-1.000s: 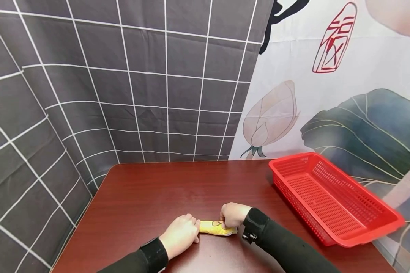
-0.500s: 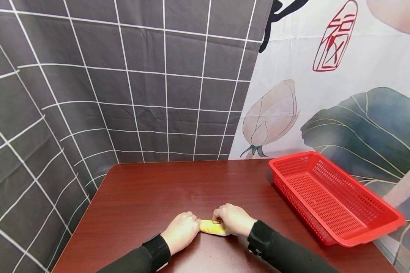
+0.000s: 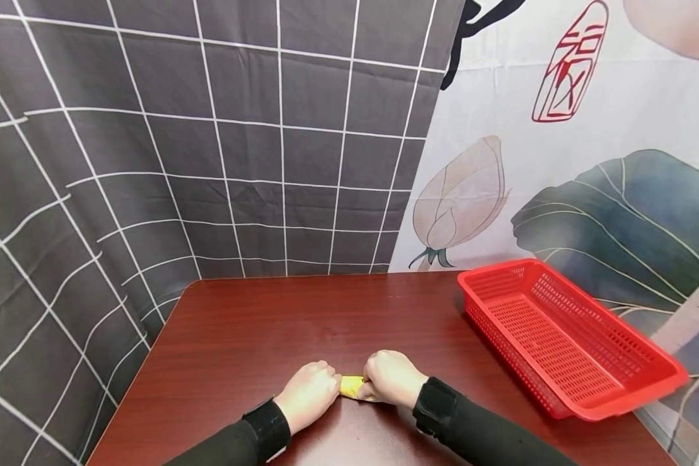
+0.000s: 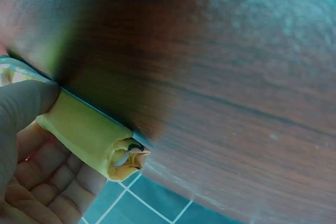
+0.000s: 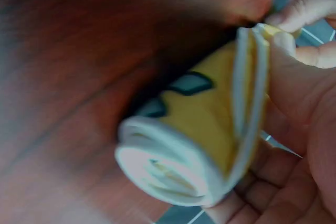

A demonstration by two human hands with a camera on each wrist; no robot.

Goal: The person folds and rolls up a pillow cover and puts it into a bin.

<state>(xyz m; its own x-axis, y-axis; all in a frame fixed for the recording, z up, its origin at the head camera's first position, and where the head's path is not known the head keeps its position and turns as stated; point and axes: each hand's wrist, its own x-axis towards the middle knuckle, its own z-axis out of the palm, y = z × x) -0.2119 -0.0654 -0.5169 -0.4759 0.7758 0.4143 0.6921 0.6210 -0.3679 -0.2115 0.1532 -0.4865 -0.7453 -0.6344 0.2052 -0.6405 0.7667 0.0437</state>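
We see both hands, left hand [image 3: 310, 392] and right hand [image 3: 391, 378], gripping the rolled yellow cloth [image 3: 351, 386] low in frame; the right has slid closer, covering more of it.

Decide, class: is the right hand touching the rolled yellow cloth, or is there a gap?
Touching. The right wrist view shows the right hand with fingers pinching the white edge of the rolled yellow cloth, palm against it.

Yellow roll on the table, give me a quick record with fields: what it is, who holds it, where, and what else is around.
item: yellow rolled cloth, white-edged
left hand: grips one end
right hand: grips the other end
place: near front edge of dark red table
nearby: red basket at right, nothing visible in it
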